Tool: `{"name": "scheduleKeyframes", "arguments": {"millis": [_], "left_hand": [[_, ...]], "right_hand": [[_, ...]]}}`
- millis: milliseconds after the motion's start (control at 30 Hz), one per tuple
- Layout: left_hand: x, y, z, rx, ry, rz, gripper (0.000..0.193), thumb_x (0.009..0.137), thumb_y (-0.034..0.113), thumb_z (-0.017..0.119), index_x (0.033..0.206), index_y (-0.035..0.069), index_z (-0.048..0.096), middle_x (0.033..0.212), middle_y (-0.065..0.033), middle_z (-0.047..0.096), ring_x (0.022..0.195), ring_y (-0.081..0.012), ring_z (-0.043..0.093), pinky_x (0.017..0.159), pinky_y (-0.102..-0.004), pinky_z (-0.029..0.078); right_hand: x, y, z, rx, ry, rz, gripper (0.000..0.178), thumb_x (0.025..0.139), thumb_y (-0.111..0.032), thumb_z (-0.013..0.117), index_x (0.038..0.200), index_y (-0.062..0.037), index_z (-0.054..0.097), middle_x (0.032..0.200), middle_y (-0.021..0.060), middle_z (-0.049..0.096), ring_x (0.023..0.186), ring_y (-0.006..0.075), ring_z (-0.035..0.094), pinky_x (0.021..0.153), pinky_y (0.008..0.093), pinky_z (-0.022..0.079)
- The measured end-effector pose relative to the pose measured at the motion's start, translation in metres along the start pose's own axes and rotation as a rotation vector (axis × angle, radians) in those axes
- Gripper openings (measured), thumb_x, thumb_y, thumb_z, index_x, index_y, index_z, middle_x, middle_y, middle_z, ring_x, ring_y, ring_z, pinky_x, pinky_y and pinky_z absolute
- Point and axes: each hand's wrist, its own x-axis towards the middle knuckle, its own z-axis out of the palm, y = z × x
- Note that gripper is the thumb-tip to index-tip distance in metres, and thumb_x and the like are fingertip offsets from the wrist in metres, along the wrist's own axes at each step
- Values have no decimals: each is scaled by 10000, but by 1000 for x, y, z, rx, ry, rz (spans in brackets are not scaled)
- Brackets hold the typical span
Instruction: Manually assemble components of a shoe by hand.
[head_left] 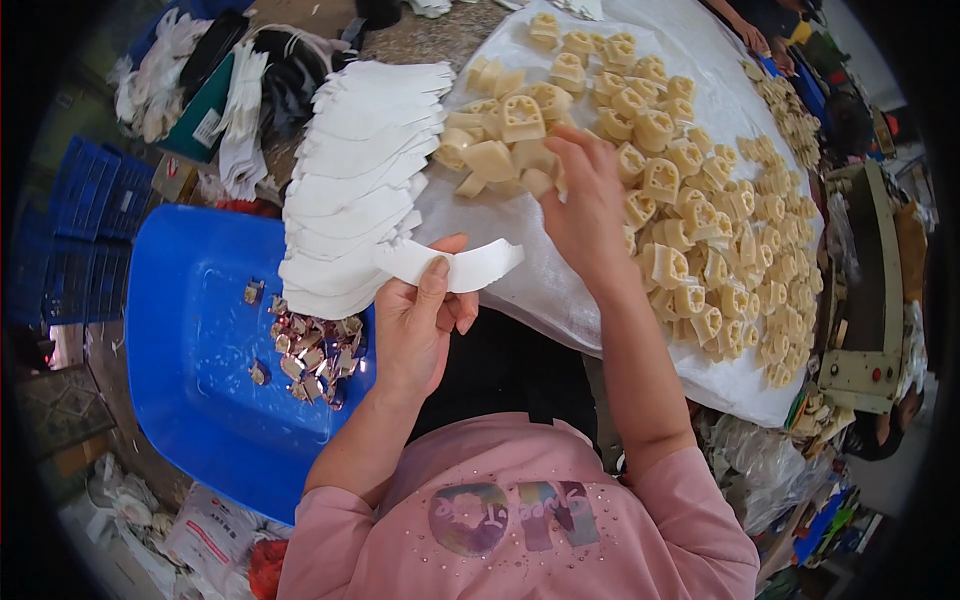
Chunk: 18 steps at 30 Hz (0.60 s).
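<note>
My left hand [422, 330] pinches a curved white strip [485, 266] between thumb and fingers, its right end sticking out free. The strip lies in front of a fanned stack of similar white strips [360, 150]. My right hand [585, 205] reaches among cream-coloured moulded pieces [522, 118], with bent fingers and the thumb apart. One cream piece [535, 155] is right beside its fingertips; no firm grip on it shows. The cream pieces are hollow with rounded arched ends, and lie in a loose spread on a white sheet [510, 275].
A blue tub [165, 330] stands at my left with several shiny metallic pieces [318, 360] inside. Behind it are blue crates [100, 190] and a green bin [205, 120] with white gloves. Another person's hand [752, 38] shows at the far right, above a metal machine [865, 300].
</note>
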Motion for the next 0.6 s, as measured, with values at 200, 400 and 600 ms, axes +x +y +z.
{"name": "scheduleKeyframes", "arguments": {"millis": [200,400,600], "left_hand": [[1,-6,-3,60,21,-25,302,968,160,443,1164,-61,507,752,-86,562,618,-117,508,507,-236,396],[3,-7,1,22,-3,-27,320,966,158,415,1171,-73,499,797,-95,567,675,-131,523,559,-249,411],[3,-9,0,56,33,-54,337,966,166,403,1176,-82,493,812,-101,569,680,-133,525,561,-256,409]], "right_hand": [[-10,-3,1,-119,-188,150,367,663,45,568,1028,-3,565,908,141,537,908,311,495,771,419,428],[-18,-4,-4,-176,-49,-98,240,641,37,590,865,-33,537,906,128,494,838,296,501,680,391,448],[-14,-3,-17,-126,-314,44,205,673,52,578,853,-32,528,918,111,489,870,291,545,634,385,475]]}}
